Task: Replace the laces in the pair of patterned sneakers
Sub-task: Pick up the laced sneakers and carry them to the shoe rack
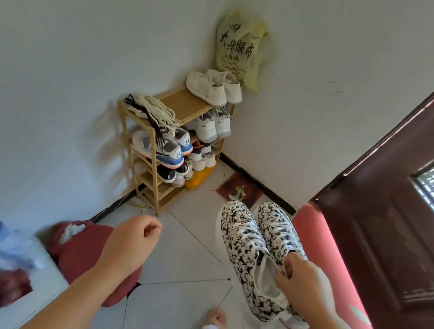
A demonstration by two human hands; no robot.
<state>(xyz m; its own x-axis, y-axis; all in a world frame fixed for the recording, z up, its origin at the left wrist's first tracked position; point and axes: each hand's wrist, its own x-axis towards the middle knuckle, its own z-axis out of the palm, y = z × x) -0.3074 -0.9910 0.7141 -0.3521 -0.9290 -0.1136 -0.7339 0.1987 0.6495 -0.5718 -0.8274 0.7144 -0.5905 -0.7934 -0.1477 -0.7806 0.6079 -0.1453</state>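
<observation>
My right hand (pixel 302 283) grips a pair of black-and-white patterned sneakers (pixel 245 245) by their inner collars and holds them above the floor, toes pointing away. White laces are threaded through both. My left hand (pixel 135 239) hangs in the air at centre-left, its fingers loosely curled and holding nothing. On the top shelf of a wooden shoe rack (pixel 187 102) in the corner lies a bundle of loose white and black laces (pixel 154 112), some dangling over the edge.
The rack holds several pairs of shoes, with white ones (pixel 213 87) on top. A yellow bag (pixel 238 48) hangs in the corner. A red cushion (pixel 88 255) lies at left and a dark red door (pixel 395 236) stands open at right. My bare foot (pixel 217 319) is on the tiled floor.
</observation>
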